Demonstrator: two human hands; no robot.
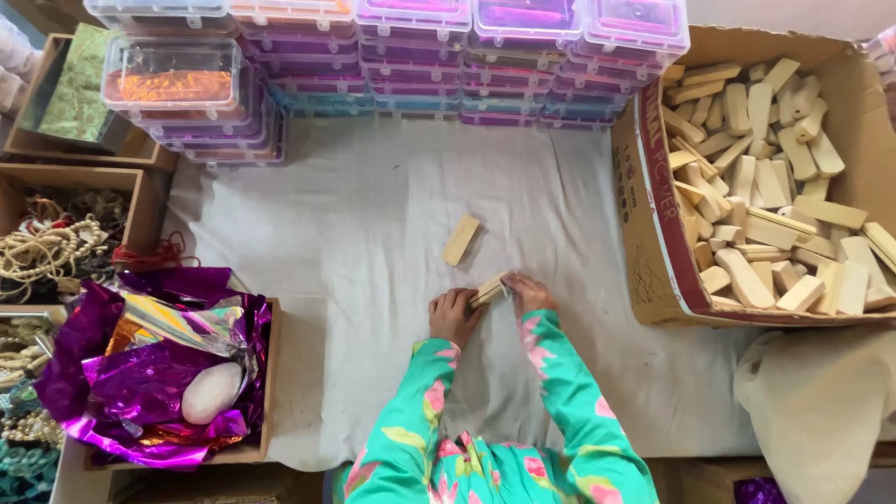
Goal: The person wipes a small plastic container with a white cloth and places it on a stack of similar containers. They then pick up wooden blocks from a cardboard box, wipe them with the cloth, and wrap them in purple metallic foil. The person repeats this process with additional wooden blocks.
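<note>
My left hand [454, 315] and my right hand [529, 295] meet on a small stack of pale wooden pieces [490, 289] lying on the white cloth [373, 233]. Both hands grip the stack from either end. A single loose wooden piece [461, 240] lies on the cloth just beyond them, apart from the hands. My sleeves are green with pink flowers.
A cardboard box [653, 243] heaped with wooden pieces [775, 187] stands at the right. Stacked clear plastic cases [401, 56] line the back. At the left are trays of beads [47, 247] and a box with purple foil [149, 373] and a white oval object [211, 392].
</note>
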